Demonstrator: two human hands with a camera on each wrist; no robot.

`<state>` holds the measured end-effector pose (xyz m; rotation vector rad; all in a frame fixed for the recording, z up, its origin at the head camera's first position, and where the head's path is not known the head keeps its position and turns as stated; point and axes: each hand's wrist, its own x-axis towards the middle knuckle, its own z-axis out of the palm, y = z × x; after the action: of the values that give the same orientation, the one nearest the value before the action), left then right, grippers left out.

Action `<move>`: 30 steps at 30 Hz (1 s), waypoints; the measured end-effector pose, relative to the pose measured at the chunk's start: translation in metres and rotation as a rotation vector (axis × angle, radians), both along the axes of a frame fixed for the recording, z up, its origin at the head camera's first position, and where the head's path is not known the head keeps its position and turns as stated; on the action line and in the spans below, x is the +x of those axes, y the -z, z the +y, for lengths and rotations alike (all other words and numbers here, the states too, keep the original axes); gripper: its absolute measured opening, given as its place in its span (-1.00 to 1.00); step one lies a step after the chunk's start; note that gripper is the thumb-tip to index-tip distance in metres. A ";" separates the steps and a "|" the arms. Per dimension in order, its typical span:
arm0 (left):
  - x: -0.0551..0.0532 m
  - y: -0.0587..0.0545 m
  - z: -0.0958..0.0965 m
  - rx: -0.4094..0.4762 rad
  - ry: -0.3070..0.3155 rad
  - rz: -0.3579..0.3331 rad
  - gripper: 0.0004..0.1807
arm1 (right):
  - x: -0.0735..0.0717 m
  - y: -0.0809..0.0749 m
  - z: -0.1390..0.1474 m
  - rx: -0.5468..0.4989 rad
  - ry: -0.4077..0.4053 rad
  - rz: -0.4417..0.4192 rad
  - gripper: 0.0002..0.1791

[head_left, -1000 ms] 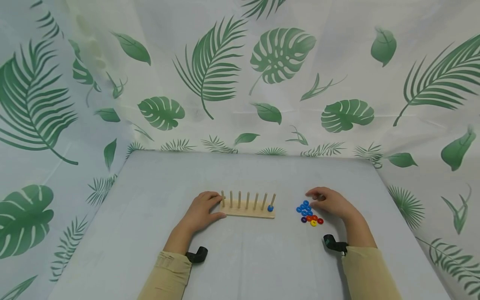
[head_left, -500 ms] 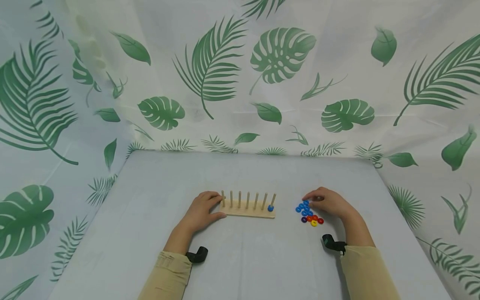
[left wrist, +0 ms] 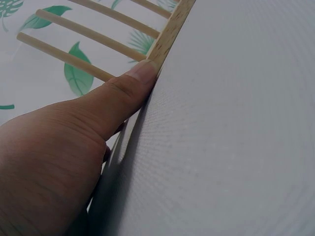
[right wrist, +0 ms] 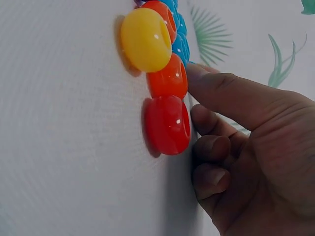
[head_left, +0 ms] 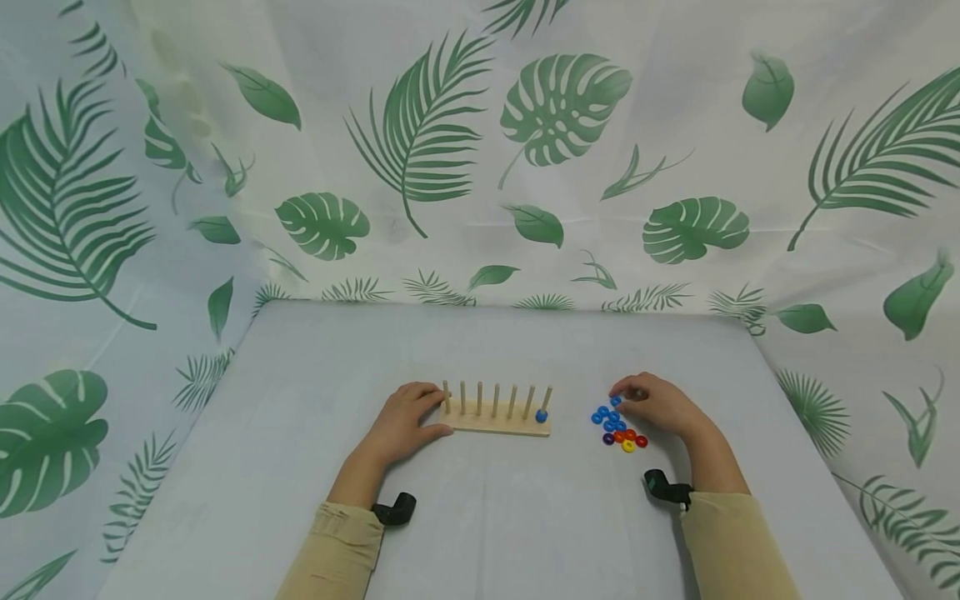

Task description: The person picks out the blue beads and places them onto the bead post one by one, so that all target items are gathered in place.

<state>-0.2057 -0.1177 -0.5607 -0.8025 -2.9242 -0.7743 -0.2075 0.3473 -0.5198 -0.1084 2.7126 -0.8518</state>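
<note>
My left hand point(head_left: 401, 422) grips the left end of a wooden peg board point(head_left: 498, 427), thumb along its front edge in the left wrist view and fingers behind. Several upright pegs stand on the board, and a blue bead point(head_left: 542, 416) sits low on the rightmost one. To the right, my right hand point(head_left: 660, 406) pinches a blue ring-shaped bead point(head_left: 615, 401) between thumb and forefinger at the back of a bead pile. In the right wrist view the thumb hides that bead, and the other fingers are curled.
Below the right fingers lie several blue beads point(head_left: 609, 426), a purple bead point(head_left: 608, 439), orange beads point(right wrist: 168, 78), a red bead point(right wrist: 168, 125) and a yellow bead point(right wrist: 146, 40). A pale cloth covers the table point(head_left: 480, 517); leaf-patterned sheets point(head_left: 450, 167) hang behind and at the sides.
My right fingers have reached to the pile's back, closed on a blue bead and drawn it slightly away from the others. The left hand and peg board have stayed in place.
</note>
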 end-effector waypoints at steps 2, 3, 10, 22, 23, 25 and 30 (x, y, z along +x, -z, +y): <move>0.000 0.000 0.000 0.001 -0.001 -0.003 -0.29 | 0.000 0.000 -0.001 -0.004 0.005 0.004 -0.76; 0.000 0.000 0.000 0.002 -0.001 -0.004 -0.29 | 0.000 -0.001 -0.001 -0.006 0.012 0.006 -0.76; 0.001 -0.003 0.000 0.005 -0.001 -0.014 -0.29 | 0.002 -0.003 -0.001 -0.002 0.057 0.015 -0.72; 0.001 -0.005 0.001 0.005 -0.003 -0.018 -0.30 | 0.008 -0.015 -0.005 -0.013 0.066 0.068 -0.72; 0.001 -0.005 0.001 0.006 -0.003 -0.017 -0.30 | 0.009 -0.017 -0.006 -0.018 0.058 0.081 -0.72; 0.002 -0.006 0.001 0.005 -0.003 -0.016 -0.30 | 0.010 -0.021 -0.009 -0.025 0.049 0.104 -0.71; 0.002 -0.006 0.001 0.006 0.000 -0.010 -0.30 | 0.014 -0.032 -0.021 -0.043 0.046 0.123 -0.70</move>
<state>-0.2033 -0.1164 -0.5547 -0.8009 -2.9290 -0.7892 -0.1933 0.3261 -0.4879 -0.1112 2.8215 -0.9459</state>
